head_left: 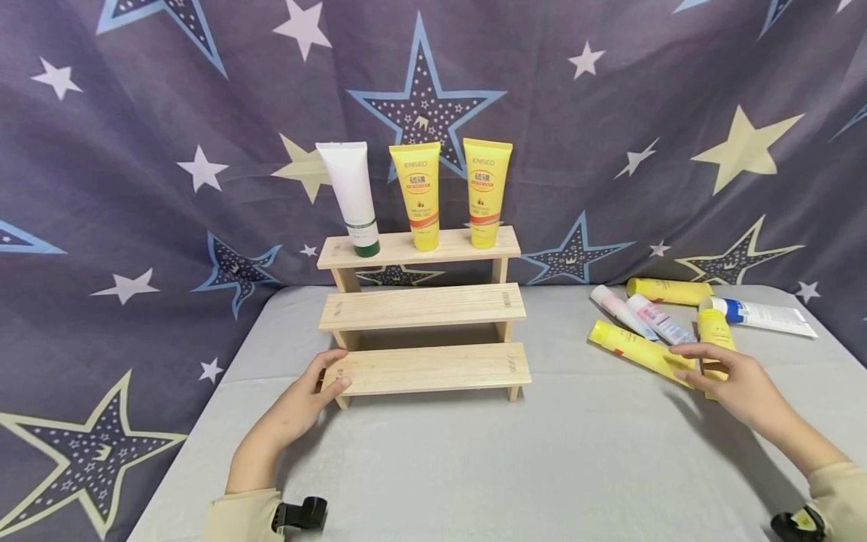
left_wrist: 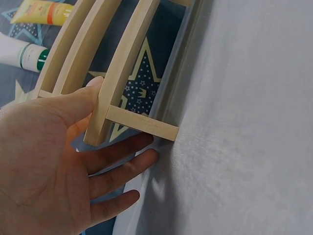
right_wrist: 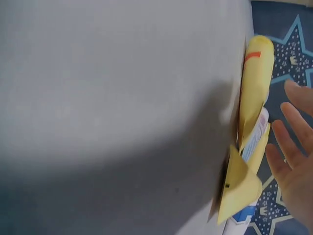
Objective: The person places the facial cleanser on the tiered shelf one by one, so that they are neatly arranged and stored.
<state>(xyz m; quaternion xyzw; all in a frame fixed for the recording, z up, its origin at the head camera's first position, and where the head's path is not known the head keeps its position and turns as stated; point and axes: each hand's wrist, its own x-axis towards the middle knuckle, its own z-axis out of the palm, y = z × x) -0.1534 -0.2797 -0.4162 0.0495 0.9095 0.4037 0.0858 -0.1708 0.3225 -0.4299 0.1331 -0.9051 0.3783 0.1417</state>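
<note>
A three-step wooden rack (head_left: 423, 305) stands on the table. My left hand (head_left: 305, 399) holds the left end of its lowest board (left_wrist: 122, 68) between thumb and index finger, the other fingers stretched out beside the leg. Up on the top step stand a white tube with a green cap (head_left: 352, 199) and two yellow tubes, one in the middle (head_left: 421, 199) and one at right (head_left: 485, 196). My right hand (head_left: 738, 380) hovers with parted fingers over a yellow tube lying slantwise (head_left: 633, 350) and another yellow tube (head_left: 715, 329), partly covered by the hand. Nothing is in its grasp.
Behind those two lie two small pink-and-white tubes, one at left (head_left: 619, 310) and one beside it (head_left: 658, 319), a further yellow tube (head_left: 667, 290) and a white tube with a blue cap (head_left: 772, 316). A star-patterned cloth (head_left: 596, 150) hangs behind the grey-covered table (head_left: 542, 467).
</note>
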